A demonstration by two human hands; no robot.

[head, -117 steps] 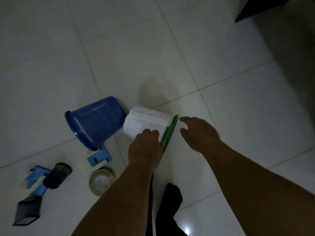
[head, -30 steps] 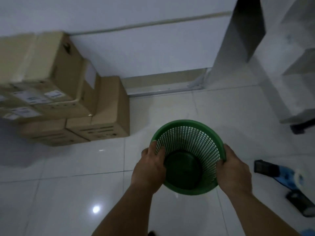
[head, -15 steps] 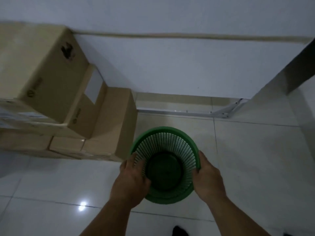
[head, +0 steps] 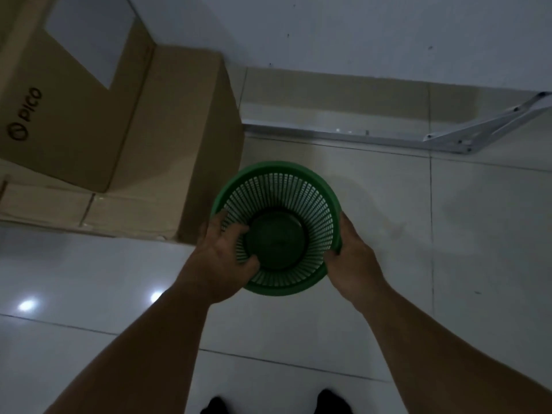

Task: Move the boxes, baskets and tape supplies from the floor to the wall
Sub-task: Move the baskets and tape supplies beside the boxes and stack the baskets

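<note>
A round green mesh basket (head: 286, 186) is upright, mouth up, held between both hands just right of the cardboard boxes. My left hand (head: 222, 258) grips its left rim, with fingers curled over the edge into the inside. On the right rim my right hand (head: 352, 259) holds on from outside. The basket is low over the tiled floor, a short way from the white wall (head: 358, 34). Whether its base touches the floor I cannot tell.
Stacked brown cardboard boxes (head: 128, 130) stand against the wall at the left, close to the basket. A metal bracket and rail (head: 448, 135) lies along the wall's foot at the right. My dark shoes (head: 328, 401) show at the bottom edge. Pale glossy tiles (head: 478, 234) stretch to the right.
I have come closer to the wall and boxes and lowered the basket beside the boxes. Both hands keep the same hold on its rim.
</note>
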